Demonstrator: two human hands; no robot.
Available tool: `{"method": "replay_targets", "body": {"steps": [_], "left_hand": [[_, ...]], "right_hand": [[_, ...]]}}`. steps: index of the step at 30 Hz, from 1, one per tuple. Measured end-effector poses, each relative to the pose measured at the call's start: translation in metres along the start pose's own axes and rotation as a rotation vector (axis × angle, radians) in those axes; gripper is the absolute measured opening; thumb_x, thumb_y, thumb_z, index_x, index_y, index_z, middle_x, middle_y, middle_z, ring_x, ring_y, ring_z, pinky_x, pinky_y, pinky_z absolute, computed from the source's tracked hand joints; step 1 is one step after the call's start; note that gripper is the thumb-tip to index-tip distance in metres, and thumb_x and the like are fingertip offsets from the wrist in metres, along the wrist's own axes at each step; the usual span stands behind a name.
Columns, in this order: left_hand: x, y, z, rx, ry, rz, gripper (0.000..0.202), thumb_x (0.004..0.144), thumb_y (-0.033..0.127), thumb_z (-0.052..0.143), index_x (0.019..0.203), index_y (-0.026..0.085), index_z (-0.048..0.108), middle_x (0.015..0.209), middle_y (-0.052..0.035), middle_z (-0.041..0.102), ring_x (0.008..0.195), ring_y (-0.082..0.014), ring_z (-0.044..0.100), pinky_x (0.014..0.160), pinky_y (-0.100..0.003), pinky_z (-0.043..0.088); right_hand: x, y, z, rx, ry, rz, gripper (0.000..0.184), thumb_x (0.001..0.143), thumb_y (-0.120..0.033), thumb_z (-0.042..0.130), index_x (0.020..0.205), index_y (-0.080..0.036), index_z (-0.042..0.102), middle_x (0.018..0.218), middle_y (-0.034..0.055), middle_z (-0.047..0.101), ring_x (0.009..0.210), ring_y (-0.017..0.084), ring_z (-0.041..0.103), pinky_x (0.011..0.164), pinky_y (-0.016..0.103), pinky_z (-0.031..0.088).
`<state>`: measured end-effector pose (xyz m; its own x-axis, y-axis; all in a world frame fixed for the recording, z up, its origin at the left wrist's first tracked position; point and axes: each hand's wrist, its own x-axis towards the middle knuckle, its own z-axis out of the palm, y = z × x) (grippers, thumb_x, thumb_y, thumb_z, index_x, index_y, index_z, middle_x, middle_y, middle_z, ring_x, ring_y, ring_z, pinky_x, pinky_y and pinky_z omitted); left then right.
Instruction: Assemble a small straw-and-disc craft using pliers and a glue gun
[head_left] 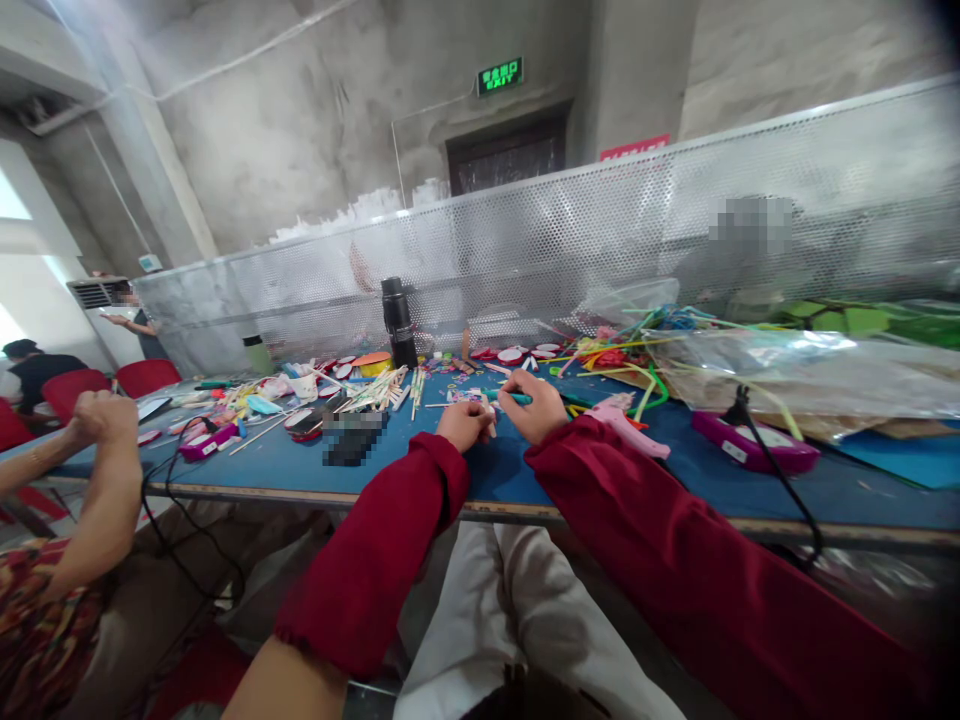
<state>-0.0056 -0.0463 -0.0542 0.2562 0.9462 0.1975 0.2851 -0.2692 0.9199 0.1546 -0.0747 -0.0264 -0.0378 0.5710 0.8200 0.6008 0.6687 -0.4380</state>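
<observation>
At the near edge of the blue table (675,470), your right hand (541,408) has its fingers closed on one teal stick (517,398), which points left toward your left hand (463,424). The left hand is curled tight around a small pale piece (491,420); only its tip shows, so you cannot tell what it is. Judge the stick as light, thin and fairly stiff, apt to roll or slip between the fingertips. Grip it close to the working end, as now, rather than at the far tip. Just beside your right wrist lies one pink glue gun (626,425). Farther out are two purple cases, one on the right (754,448) with a black cable (780,480) and one on the left (208,443). Beyond your hands stand one black flask (397,322) and a heap of wooden sticks (382,388), too many to count. A co-worker's fist (105,415) rests well apart on the left.
</observation>
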Motion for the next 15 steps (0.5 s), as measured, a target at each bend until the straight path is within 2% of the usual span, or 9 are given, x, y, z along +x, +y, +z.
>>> {"method": "replay_targets", "body": {"steps": [8, 15], "left_hand": [[-0.0005, 0.0003, 0.0003, -0.001, 0.014, -0.001, 0.029, 0.088, 0.022, 0.059, 0.060, 0.016, 0.056, 0.052, 0.0017, 0.059, 0.043, -0.0087, 0.053, 0.047, -0.021, 0.039], [-0.0012, 0.0020, 0.0008, -0.004, 0.006, -0.007, 0.029, 0.088, 0.020, 0.059, 0.060, 0.016, 0.056, 0.052, 0.0015, 0.059, 0.043, -0.0087, 0.053, 0.048, -0.021, 0.040]], "right_hand": [[0.0003, -0.0007, -0.0027, -0.049, 0.050, 0.032, 0.011, 0.078, -0.028, 0.055, 0.069, -0.024, 0.048, 0.066, 0.0004, 0.060, 0.063, 0.017, 0.055, 0.062, 0.029, 0.038], [0.0002, -0.0009, -0.0012, -0.003, 0.003, 0.010, 0.011, 0.079, -0.029, 0.055, 0.070, -0.024, 0.050, 0.067, 0.0006, 0.062, 0.065, 0.017, 0.057, 0.064, 0.029, 0.040]]}}
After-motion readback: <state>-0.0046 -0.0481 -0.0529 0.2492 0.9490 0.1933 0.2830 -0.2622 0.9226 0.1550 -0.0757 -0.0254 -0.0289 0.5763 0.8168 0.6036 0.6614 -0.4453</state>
